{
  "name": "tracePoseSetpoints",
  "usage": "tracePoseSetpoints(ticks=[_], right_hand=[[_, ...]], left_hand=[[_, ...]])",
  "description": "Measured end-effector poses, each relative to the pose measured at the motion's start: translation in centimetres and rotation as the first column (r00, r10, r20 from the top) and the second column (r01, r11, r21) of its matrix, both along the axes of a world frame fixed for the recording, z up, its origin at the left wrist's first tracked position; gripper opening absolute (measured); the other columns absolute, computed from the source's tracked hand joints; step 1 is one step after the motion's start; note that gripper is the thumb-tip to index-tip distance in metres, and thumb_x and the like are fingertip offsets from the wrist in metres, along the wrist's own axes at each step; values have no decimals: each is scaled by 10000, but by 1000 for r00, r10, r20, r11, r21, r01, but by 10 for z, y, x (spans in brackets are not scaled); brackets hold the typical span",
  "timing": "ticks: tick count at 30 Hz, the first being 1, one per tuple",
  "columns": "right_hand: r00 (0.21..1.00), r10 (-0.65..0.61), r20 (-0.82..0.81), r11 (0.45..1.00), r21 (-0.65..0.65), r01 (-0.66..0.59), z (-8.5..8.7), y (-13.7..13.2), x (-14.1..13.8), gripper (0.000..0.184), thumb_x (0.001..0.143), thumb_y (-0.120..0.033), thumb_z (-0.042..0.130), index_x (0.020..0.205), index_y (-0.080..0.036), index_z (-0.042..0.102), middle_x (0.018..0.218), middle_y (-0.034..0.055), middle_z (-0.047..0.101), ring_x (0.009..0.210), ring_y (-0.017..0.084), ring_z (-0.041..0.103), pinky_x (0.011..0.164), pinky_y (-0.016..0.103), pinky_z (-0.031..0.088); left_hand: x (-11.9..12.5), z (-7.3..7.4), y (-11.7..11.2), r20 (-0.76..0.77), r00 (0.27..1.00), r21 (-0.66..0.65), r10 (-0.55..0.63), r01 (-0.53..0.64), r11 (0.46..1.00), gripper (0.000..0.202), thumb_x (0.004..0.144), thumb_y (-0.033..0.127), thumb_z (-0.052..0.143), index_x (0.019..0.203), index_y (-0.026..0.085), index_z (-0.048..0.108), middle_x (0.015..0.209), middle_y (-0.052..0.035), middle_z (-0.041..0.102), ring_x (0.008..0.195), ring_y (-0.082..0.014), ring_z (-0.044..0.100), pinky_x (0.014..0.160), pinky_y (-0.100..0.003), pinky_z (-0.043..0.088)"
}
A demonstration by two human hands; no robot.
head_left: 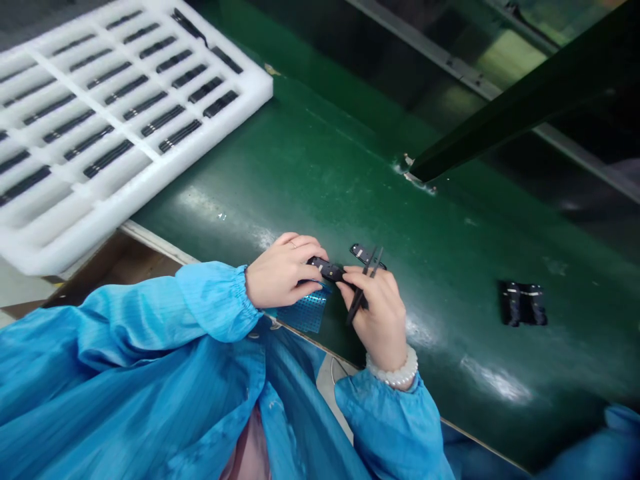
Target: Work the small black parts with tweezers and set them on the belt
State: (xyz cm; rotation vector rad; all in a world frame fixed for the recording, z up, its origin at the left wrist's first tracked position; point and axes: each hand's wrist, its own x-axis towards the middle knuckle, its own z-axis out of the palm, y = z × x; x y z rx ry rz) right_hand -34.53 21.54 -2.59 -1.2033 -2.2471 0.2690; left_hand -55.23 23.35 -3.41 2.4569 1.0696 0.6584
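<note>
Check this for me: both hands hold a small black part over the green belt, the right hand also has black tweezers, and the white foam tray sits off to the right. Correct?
Not quite. In the head view the white foam tray sits to the left, not the right. The rest stands: left hand and right hand hold the small black part over the green belt, with black tweezers.

A glossy dark green belt ran across the bench, scuffed with pale marks and catching the light. At its far left end a white foam tray rested partly on it, its slots filled with rows of thin black strips. Near the front edge lay a small blue perforated sheet and, just beyond it, a little black part. Well apart to the right sat a pair of black pieces.
</note>
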Motion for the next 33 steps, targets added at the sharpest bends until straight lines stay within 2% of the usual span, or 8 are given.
tracePoseSetpoints(ticks=[6,9,12,17,21,24,28,33], right_hand=[[968,-251,-14,954,168,250,-9,5,29,165,783,-170,673,923,-216,599,941,53,712,926,194,590,837,360,499],[941,-338,-4,933,129,336,-15,15,41,158,793,-230,669,941,-215,618,909,45,712,937,201,584,830,359,508],[948,-317,25,946,75,314,-16,19,43,196,796,-277,668,976,-210,630,932,49,702,962,209,592,844,372,508],[836,-438,-330,887,-6,462,-3,-2,24,255,885,-221,532,1135,-203,582,966,69,691,934,200,644,804,386,516],[636,-479,-605,878,-311,365,6,-31,1,274,915,-247,488,1170,-207,579,722,13,675,592,128,629,533,264,506],[572,-490,-658,860,-471,195,8,-46,-11,209,901,-256,519,1078,-218,624,696,-2,665,542,103,606,496,234,505],[598,-493,-632,771,-636,-37,9,-54,-14,188,876,-240,560,1058,-234,609,745,2,702,595,119,661,522,235,541],[620,-540,-569,772,-628,97,12,-54,-14,102,806,-255,655,891,-199,651,613,-35,632,514,85,601,491,192,496]], left_hand=[[-1,0,0,38,999,5,-24,24,1000,221,892,288,518,792,190,689,1104,-66,627,1130,-238,504,934,-395,320],[-1,3,0,93,995,36,-46,42,998,226,893,294,514,795,194,692,1150,-74,615,1133,-245,494,919,-396,330],[-2,4,-1,160,985,35,-67,62,997,223,889,305,521,795,195,691,984,-65,669,961,-205,556,833,-342,382],[-3,3,-4,233,966,-141,-111,147,979,248,912,306,492,835,172,685,709,-23,669,662,-113,582,676,-214,438],[-4,2,-5,202,975,-251,-92,142,958,252,906,341,507,848,181,693,764,-14,689,692,-109,619,693,-188,452],[-4,1,-2,164,980,-260,-117,157,953,204,886,327,550,875,187,698,794,-6,703,730,-117,636,719,-187,451],[-5,2,3,111,976,-270,-190,213,939,174,854,307,617,954,187,693,875,-12,714,814,-130,650,759,-183,451],[-5,2,5,67,978,-271,-195,206,940,214,837,307,646,1011,186,680,907,-16,716,840,-138,656,768,-191,456]])
